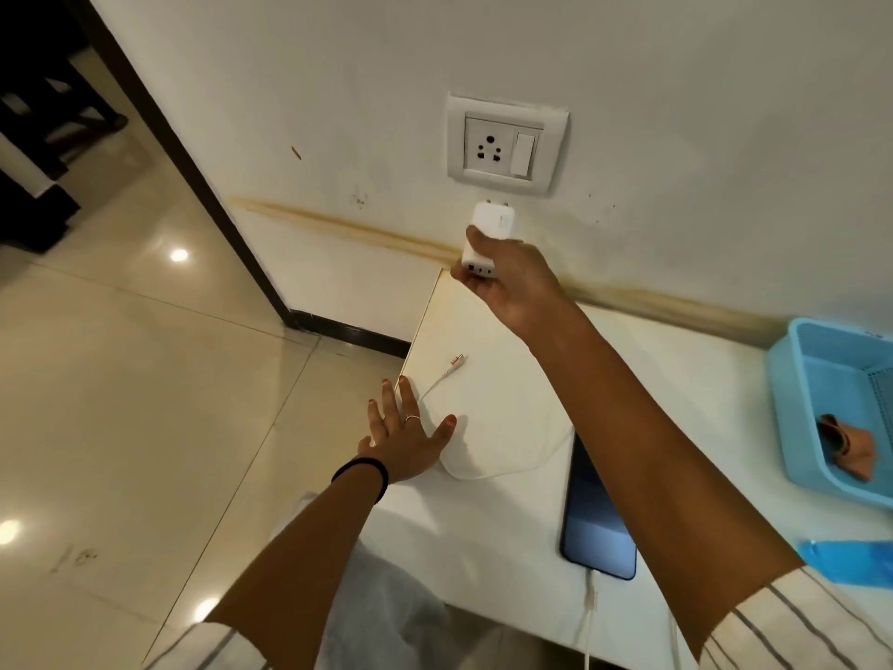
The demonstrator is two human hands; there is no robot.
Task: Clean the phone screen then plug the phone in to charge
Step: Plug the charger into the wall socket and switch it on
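Right hand (512,278) grips the charger (490,229) just below the socket (490,149).

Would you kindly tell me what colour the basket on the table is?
The basket is light blue, clearest in the head view.

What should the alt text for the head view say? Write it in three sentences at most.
The right hand holds a white charger adapter, pins up, just below a white wall socket. The left hand lies flat and open at the white table's edge near a loose white cable. A dark phone lies face up beside a blue plastic basket.
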